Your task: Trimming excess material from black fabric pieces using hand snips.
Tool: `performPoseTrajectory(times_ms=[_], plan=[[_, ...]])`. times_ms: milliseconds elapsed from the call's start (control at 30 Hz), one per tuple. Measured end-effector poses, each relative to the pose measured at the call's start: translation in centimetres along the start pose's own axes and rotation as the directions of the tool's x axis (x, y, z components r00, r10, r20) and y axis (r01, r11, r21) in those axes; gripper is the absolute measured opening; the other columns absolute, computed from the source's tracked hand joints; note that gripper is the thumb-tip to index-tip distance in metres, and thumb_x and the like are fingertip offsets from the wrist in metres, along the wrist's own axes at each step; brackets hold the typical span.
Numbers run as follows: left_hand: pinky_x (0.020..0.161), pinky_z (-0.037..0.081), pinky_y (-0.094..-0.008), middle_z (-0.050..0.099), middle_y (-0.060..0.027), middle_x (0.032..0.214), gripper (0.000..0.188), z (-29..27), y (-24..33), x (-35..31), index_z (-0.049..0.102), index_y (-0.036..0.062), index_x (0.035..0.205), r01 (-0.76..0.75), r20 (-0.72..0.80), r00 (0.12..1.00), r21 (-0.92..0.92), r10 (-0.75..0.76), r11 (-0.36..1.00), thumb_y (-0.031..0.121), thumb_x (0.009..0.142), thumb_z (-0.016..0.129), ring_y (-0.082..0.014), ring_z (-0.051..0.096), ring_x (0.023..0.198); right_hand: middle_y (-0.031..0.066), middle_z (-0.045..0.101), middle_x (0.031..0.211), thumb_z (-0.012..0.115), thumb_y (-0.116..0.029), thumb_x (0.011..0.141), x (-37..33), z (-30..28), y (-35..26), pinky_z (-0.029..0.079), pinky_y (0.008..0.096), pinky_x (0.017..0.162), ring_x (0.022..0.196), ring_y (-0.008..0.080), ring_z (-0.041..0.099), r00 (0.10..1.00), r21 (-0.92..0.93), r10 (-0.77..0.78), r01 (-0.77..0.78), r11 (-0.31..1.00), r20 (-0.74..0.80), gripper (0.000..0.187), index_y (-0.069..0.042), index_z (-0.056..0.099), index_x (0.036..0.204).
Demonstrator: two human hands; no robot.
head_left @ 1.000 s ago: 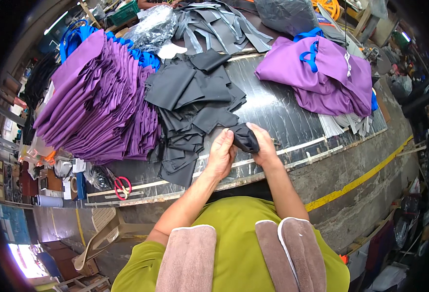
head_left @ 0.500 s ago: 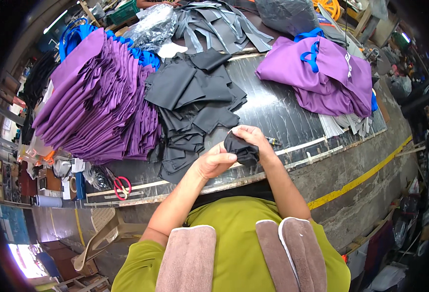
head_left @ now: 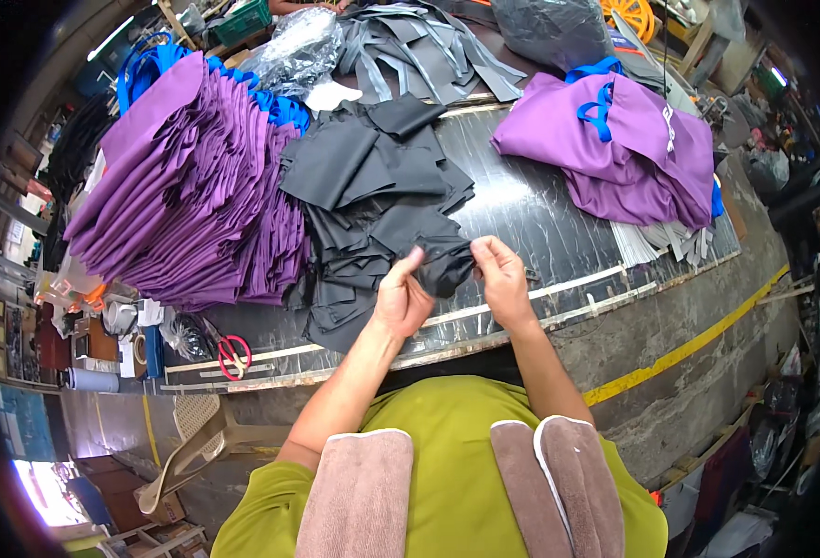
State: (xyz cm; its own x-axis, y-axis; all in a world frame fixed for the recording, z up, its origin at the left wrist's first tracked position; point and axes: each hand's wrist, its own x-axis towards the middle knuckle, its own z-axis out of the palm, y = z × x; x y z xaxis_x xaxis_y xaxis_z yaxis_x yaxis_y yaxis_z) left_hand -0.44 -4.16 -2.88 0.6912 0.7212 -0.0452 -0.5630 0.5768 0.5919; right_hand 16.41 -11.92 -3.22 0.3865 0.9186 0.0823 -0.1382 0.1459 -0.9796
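A small piece of black fabric [head_left: 449, 267] is stretched between my two hands, above the table's near edge. My left hand [head_left: 403, 293] is closed on its left side, thumb upward, with the fabric partly blurred there. At its other side my right hand [head_left: 501, 274] pinches the edge between thumb and fingers. Just beyond my hands lies a loose heap of black fabric pieces [head_left: 363, 167]. Left of that heap stands a tall stack of folded purple fabric [head_left: 187, 195] with blue straps [head_left: 280, 107].
Scissors with red handles [head_left: 234, 357] lie at the table's near left edge. A purple bag [head_left: 615, 149] with blue handles rests at the right on grey strips [head_left: 652, 244]. Grey fabric strips [head_left: 419, 51] lie at the back. A beige plastic chair [head_left: 196, 437] stands at lower left.
My hands have moved apart and slightly away from my body, spreading the black fabric piece that was bunched between them. The heaps on the table look the same.
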Motion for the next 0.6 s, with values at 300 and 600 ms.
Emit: performPoseTrajectory(times_ms=[300, 600], plan=[[0.093, 0.052, -0.0288, 0.070, -0.0028, 0.121, 0.047, -1.1, 0.0, -0.5, 0.063, 0.0030, 0.133, 0.205, 0.016, 0.976, 0.286, -0.219, 0.936, 0.019, 0.092, 0.078, -0.0112, 0.066, 0.108, -0.0031, 0.064, 0.092, 0.053, -0.028, 0.112, -0.1, 1.2, 1.5, 0.044, 0.0231, 0.075, 0.083, 0.0040, 0.053, 0.984, 0.277, 0.071, -0.023, 0.961, -0.166, 0.030, -0.005, 0.065, 0.099], [0.109, 0.047, -0.0380, 0.074, -0.0093, 0.124, 0.034, -0.7, -0.6, -1.0, 0.065, 0.0013, 0.130, 0.215, 0.358, 0.922, -0.161, -0.146, 0.963, 0.019, 0.101, 0.069, -0.0207, 0.068, 0.115, -0.0012, 0.058, 0.080, 0.050, -0.022, 0.112, -0.1, 1.8, 1.2, 0.046, 0.0285, 0.068, 0.075, 0.0078, 0.050, 0.981, -0.172, -0.187, 0.175, 0.970, -0.057, 0.031, 0.001, 0.062, 0.095]])
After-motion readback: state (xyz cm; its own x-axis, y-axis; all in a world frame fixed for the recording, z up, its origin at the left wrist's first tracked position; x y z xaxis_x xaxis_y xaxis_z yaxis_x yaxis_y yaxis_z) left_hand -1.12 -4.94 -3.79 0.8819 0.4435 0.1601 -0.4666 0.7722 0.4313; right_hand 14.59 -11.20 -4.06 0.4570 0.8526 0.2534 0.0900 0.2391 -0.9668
